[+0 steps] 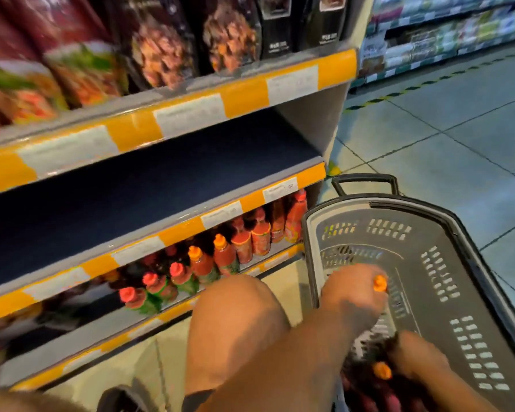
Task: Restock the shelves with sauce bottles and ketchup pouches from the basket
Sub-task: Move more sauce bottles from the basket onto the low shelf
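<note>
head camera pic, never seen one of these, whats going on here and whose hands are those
There is no machine: a person wears a camera on the head, looking down at their own hands. They crouch by shop shelves, a knee in front. Both hands reach into a dark basket on the floor. The left hand grips an orange-capped bottle; the right hand reaches among more bottles, its grip unclear. The low shelf already holds red sauce bottles; the dark shelf above shows nothing on it.
</note>
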`<state>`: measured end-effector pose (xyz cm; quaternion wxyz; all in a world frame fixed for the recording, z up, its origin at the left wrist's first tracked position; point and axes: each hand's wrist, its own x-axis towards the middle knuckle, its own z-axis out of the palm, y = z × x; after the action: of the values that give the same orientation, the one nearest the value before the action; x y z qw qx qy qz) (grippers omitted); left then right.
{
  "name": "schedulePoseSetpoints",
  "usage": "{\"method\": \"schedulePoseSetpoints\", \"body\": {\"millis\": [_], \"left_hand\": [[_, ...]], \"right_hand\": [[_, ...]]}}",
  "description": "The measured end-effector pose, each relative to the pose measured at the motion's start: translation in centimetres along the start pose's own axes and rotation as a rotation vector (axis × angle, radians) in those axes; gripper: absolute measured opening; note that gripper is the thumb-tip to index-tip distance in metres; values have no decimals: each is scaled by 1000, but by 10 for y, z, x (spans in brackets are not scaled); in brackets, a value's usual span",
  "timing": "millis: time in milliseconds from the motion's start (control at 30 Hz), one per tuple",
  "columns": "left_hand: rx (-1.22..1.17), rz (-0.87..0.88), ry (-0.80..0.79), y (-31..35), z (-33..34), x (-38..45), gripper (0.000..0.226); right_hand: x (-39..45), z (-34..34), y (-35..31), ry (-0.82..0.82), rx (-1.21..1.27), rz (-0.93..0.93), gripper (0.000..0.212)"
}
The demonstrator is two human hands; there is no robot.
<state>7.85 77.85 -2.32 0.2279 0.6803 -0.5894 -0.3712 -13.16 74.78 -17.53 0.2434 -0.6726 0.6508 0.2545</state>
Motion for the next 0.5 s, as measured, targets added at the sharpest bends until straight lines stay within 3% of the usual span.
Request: {"method": "schedulePoseSetpoints", "body": {"millis": [67, 133, 233, 400, 500], "left_hand": [[-74, 11, 97, 1, -14, -14, 15], [-184, 47, 183, 4, -26, -29, 22], [-345, 111, 253, 6, -45, -55, 30], [-555, 238, 348, 0, -92, -119, 29], [-494, 238, 470, -13, -130, -162, 27]], "right_hand": [[-7, -20, -3, 42, 84, -20, 52], [-22, -46, -10, 115, 168, -35, 38], [-52, -82, -24, 336, 308, -53, 25], [-90, -121, -45, 525, 589, -58, 43], [-122, -142, -58, 560, 753, -254, 43]]}}
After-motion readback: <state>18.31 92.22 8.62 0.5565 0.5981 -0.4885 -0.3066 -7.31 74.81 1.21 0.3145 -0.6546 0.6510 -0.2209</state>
